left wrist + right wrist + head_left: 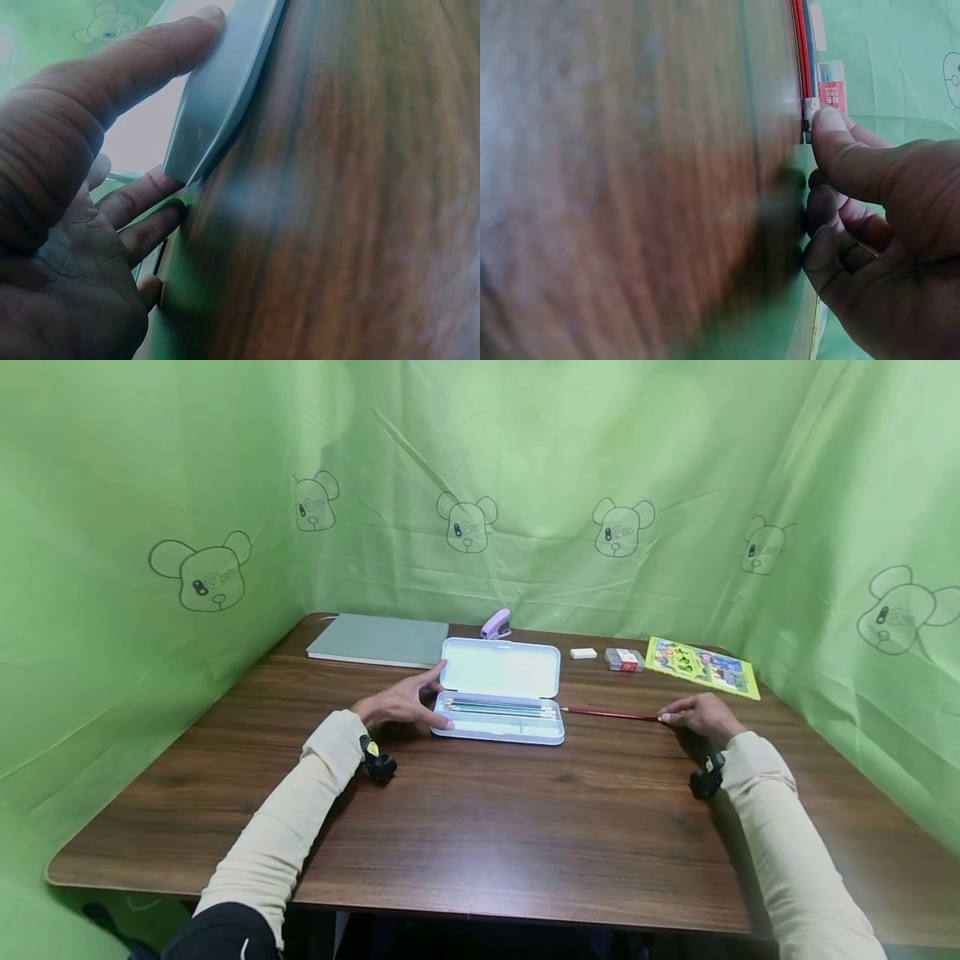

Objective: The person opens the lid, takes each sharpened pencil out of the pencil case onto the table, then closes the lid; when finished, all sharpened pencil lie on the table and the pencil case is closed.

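The left hand [401, 700] holds the left end of an open case [498, 738], thumb on the front corner and fingers spread wide toward the back, by the hinge. The case lies on the table [480, 827], pale blue, its lid [501, 668] tipped up at the back. Several pencils [495, 707] lie lengthwise in the rear part of its tray. Off to the right, the right hand [705, 714] pinches the end of a red pencil [611, 713] between thumb and forefinger, the other fingers curled beneath. The red pencil points left, toward the case's right side; whether its tip touches the case is hard to tell from the head view. Behind the case stands a purple stapler [495, 624], with a grey book [382, 640] lying to the left of it. To the right of the lid, along the back, come a white eraser [582, 653], a small clear box [624, 660] with a red and white label, and a yellow booklet [702, 668]. A green curtain [525, 435] printed with bear heads hangs behind.
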`<action>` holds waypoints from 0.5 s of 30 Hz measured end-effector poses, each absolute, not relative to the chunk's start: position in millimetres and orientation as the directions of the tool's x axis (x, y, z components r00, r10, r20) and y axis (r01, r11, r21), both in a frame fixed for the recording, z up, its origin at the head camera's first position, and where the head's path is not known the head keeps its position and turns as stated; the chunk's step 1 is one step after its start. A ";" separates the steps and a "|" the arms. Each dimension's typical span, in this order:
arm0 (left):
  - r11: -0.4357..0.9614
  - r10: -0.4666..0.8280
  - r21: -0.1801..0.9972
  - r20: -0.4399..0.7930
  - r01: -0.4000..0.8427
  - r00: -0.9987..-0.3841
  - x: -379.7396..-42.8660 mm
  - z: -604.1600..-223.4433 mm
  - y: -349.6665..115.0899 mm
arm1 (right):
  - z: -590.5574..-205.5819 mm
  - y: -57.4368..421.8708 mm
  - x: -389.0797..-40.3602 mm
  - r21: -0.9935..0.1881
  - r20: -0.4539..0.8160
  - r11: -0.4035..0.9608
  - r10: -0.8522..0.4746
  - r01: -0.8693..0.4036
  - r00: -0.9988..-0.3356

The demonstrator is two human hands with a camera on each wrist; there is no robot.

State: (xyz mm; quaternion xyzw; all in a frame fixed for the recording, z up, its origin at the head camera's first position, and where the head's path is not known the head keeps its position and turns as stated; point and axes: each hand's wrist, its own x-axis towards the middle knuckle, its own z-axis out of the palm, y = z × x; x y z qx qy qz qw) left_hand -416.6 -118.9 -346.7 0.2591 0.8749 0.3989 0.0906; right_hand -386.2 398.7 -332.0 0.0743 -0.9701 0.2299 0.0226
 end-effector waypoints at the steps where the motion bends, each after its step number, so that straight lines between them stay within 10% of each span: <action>1: 0.544 0.528 0.746 0.051 0.384 -0.848 -416.9 -346.9 -118.8 | -332.5 398.9 -386.7 -0.450 0.076 0.880 -0.131 -0.151 -0.988; 15: 0.516 0.546 0.764 0.056 0.388 -0.836 -414.9 -345.4 -117.1 | -310.0 351.7 -395.3 -0.605 0.131 0.765 -0.180 -0.222 -0.975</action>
